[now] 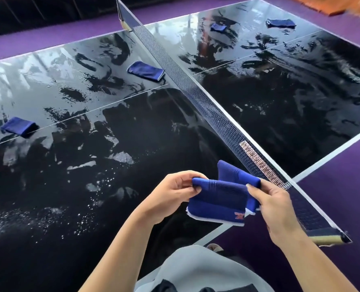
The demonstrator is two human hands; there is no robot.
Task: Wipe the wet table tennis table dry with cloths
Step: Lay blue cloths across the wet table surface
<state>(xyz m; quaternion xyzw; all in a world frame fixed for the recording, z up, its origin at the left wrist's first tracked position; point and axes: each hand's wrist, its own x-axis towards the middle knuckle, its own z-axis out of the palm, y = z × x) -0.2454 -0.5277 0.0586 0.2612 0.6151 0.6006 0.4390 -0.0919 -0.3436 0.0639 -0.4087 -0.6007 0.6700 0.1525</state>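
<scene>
At the bottom of the frame a grey garment [196,270] covers the person's front, and both bare forearms reach up from it to the lower centre. The left hand [170,192] pinches the left upper edge of a blue cloth [221,199] between thumb and curled fingers. The right hand [274,209] pinches the right upper edge in the same way, so the cloth hangs stretched between them, partly folded, with a white hem and a small orange mark along its lower edge. It is held in the air over the near edge of the table tennis table [48,186], just beside the near end of the net [196,95]. The dark tabletop carries scattered droplets at the lower left of the frame and broad shining sheets of water further up. The net runs diagonally from its post [331,238] at the lower right to the upper centre. On the left half, a folded cloth [16,126] lies at the left edge of the frame near the white centre line. Another folded cloth [145,71] lies close to the net. On the far half, towards the upper right, a small blue cloth [218,26] and a larger dark blue cloth [280,23] lie well apart on the wet surface. Purple floor [343,175] surrounds the table.
</scene>
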